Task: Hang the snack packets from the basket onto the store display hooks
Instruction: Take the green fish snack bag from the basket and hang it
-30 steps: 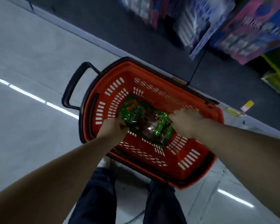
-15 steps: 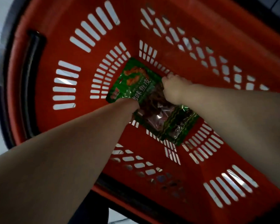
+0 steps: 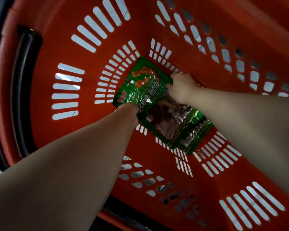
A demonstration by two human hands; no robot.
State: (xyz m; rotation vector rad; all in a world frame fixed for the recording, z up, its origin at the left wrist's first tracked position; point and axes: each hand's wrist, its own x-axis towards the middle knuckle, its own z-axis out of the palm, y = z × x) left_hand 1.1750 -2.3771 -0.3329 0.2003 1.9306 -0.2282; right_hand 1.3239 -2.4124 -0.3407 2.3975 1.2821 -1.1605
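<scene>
A green snack packet (image 3: 145, 84) with printed orange food and a clear window lies on the floor of the orange basket (image 3: 57, 134). A second green packet (image 3: 198, 130) peeks out beneath it at the lower right. My left hand (image 3: 128, 108) grips the top packet's lower left edge; its fingers are hidden behind my wrist. My right hand (image 3: 182, 87) pinches the packet's upper right edge with curled fingers. Both forearms reach deep into the basket.
Slotted orange walls enclose my hands on every side. A black handle (image 3: 23, 80) runs along the basket's left rim. Pale floor shows through the slots and at the far left edge.
The view has dropped close into the basket. My right hand has slid up to the packet's upper right edge, and the top packet has shifted slightly up and left.
</scene>
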